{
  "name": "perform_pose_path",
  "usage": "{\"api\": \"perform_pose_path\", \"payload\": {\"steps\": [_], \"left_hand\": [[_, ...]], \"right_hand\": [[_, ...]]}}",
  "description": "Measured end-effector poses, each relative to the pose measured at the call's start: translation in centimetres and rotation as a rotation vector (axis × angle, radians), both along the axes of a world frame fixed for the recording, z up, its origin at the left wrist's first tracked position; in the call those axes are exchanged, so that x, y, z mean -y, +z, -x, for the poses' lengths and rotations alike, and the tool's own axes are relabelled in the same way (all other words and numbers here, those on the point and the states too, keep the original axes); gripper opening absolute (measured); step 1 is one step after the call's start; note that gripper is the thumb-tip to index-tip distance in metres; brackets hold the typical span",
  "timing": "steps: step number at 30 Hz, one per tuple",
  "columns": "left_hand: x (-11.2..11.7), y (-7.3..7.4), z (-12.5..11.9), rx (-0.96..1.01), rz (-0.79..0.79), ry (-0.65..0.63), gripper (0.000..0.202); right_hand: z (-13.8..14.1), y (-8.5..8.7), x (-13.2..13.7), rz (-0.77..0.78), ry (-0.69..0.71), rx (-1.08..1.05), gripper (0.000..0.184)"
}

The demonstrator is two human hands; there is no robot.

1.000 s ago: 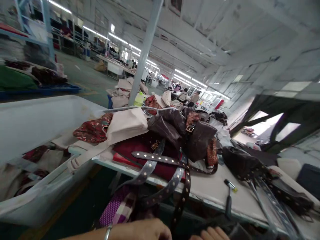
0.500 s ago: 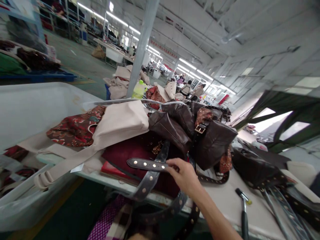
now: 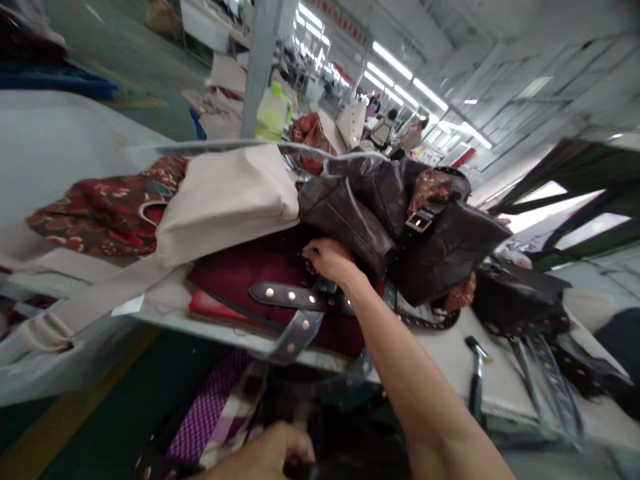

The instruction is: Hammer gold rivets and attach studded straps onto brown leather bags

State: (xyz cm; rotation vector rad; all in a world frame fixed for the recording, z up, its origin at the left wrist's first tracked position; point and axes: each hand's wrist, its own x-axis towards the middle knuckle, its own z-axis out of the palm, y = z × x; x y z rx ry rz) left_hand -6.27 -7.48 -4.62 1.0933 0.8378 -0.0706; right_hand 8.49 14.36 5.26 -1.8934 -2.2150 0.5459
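My right hand (image 3: 327,258) reaches over a dark red piece of material (image 3: 235,273), fingertips pinched together at a small heap of gold-coloured metal bits (image 3: 311,268). Whether a bit is between the fingers is too small to tell. Just below lies a dark strap end with gold studs (image 3: 285,295), crossing another studded strap (image 3: 297,337) that hangs over the table edge. Low in the view, my left hand (image 3: 273,453) is blurred with fingers curled, close to dark leather; what it holds is hidden.
A cream bag (image 3: 230,200) and a patterned red bag (image 3: 110,213) lie on the left. Dark brown leather bags (image 3: 350,220) are piled behind my right hand. A hammer (image 3: 477,377) rests on the table at right. A pole (image 3: 260,67) stands behind.
My right hand has let go of the studded strap end and moved back to the gold bits. The strap end lies on the dark red material. My left hand has come further into view.
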Motion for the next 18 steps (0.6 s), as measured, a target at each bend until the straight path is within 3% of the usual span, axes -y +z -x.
{"api": "perform_pose_path", "payload": {"steps": [3,6,9,12,15,18], "left_hand": [[0.7,0.8,-0.2,0.050,-0.010,0.087,0.041],[1.2,1.2,-0.2,0.177,-0.001,0.068,0.041],[1.8,1.7,-0.4,0.214,-0.017,0.041,0.042],[2.5,2.3,-0.8,0.232,-0.067,0.029,0.038],[3.2,2.9,-1.6,0.208,-0.134,0.012,0.036],[4.0,3.3,-2.2,0.203,-0.205,-0.008,0.035]], "right_hand": [[-1.7,0.5,4.7,-0.092,0.073,-0.201,0.011],[-3.7,1.8,12.4,-0.119,0.058,-0.452,0.007],[-5.4,2.3,20.9,0.092,-0.071,-0.574,0.009],[-6.3,1.4,27.5,0.296,-0.170,-0.586,0.011],[-6.5,0.3,31.1,0.323,-0.170,-0.540,0.009],[-6.5,-0.2,32.6,0.250,-0.113,-0.515,0.008]]}}
